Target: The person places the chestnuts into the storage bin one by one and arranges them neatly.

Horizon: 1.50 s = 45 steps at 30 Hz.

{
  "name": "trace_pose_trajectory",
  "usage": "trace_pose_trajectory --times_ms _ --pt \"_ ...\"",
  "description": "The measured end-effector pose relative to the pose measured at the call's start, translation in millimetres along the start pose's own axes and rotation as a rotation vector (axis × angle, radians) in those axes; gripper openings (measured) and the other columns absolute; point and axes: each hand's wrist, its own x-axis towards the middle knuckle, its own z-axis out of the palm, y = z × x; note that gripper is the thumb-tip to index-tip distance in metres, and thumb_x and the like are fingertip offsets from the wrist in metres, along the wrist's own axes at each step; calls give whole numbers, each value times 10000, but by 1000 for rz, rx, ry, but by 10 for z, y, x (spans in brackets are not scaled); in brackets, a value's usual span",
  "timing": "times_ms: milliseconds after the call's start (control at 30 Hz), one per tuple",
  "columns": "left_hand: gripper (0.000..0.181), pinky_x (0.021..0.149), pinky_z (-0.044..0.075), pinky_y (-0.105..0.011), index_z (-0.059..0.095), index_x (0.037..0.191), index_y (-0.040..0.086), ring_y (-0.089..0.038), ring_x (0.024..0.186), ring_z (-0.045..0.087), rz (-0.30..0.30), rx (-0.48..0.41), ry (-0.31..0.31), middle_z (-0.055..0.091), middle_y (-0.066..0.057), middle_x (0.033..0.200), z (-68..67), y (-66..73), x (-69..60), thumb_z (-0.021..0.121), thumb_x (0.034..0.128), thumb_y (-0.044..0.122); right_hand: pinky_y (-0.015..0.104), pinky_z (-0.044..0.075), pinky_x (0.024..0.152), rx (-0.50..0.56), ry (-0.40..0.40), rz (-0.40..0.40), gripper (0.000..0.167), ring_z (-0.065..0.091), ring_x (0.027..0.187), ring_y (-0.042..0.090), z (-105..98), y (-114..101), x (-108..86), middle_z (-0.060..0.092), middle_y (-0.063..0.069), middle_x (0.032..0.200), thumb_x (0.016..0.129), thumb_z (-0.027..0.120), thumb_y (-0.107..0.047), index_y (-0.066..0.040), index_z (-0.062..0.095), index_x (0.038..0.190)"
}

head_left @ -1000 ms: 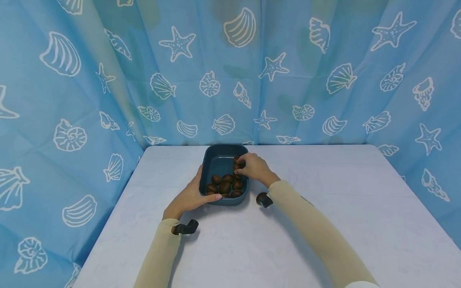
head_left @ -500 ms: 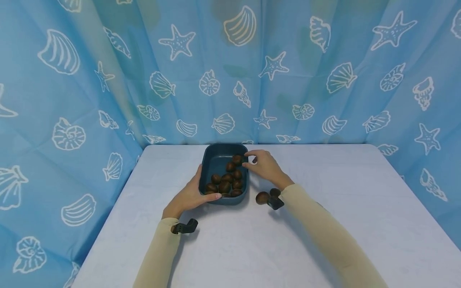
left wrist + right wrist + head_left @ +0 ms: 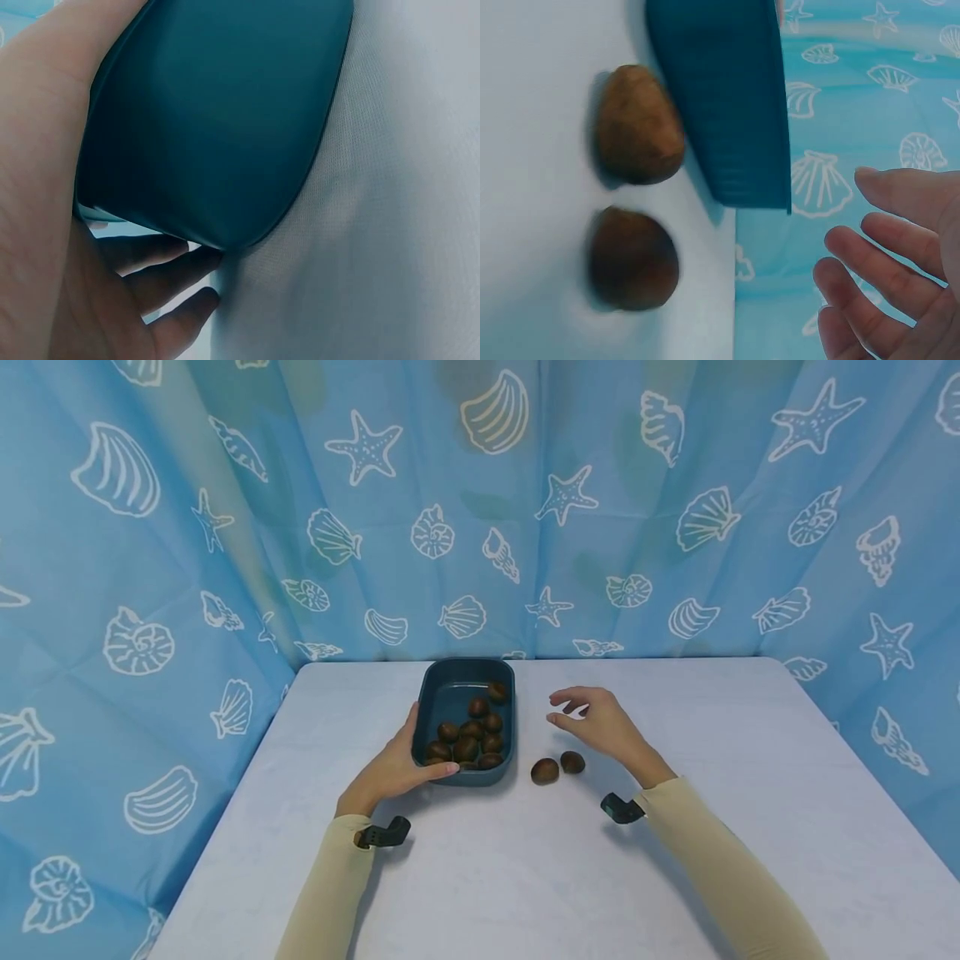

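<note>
A dark blue rectangular dish (image 3: 457, 689) stands near the table's back edge with several brown chestnuts (image 3: 466, 749) in it, mostly at its near end and right side. My left hand (image 3: 390, 768) grips its near left corner, thumb along the near side and fingers along the left wall. In the left wrist view the dish wall (image 3: 217, 112) hides part of the fingers. My right hand (image 3: 600, 718) hovers right of the dish, fingers loosely bent, holding nothing. Two chestnuts lie below it on the table, a larger one (image 3: 545, 771) and a smaller one (image 3: 572, 762).
A white cloth covers the table (image 3: 480, 877). Behind and beside it hangs a blue curtain (image 3: 495, 527) with white shells and starfish. Small dark wrist cameras sit on the left wrist (image 3: 384, 833) and right wrist (image 3: 622, 808).
My right hand has left the dish and moved right, uncovering both chestnuts on the table. A chestnut near its fingers now lies further left in the dish. The left hand keeps its hold.
</note>
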Motion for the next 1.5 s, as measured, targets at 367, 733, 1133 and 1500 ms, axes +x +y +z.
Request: trace_pose_trajectory --times_ms 367,733,1133,1500 --pt "1286 1235 266 -677 -126 1653 358 -335 1617 195 3 3 7 77 -2 1765 12 -4 12 816 809 589 488 594 916 4 -12 18 396 718 1001 264 -5 275 -260 742 134 1234 950 755 -226 -23 702 1287" --pt "1291 1242 251 -676 -131 1653 354 -332 1623 166 -7 1 -1 48 10 1765 6 14 9 813 807 598 314 575 729 18 -60 43 413 712 970 268 29 464 -349 749 147 1193 943 759 -232 -15 694 1289" --pt "1293 1244 236 -683 -122 1658 343 -334 1625 156 11 0 -7 41 5 1766 -44 18 14 816 805 599 288 556 727 26 -203 67 502 687 916 214 44 483 -328 735 129 1051 891 822 -274 27 688 1270" --pt "1297 1240 241 -686 -99 1666 319 -344 1619 174 28 -17 -9 65 -13 1766 -11 13 -5 819 796 609 285 533 695 -6 -210 94 497 633 852 178 97 458 -346 720 122 1021 822 883 -232 22 704 1210"
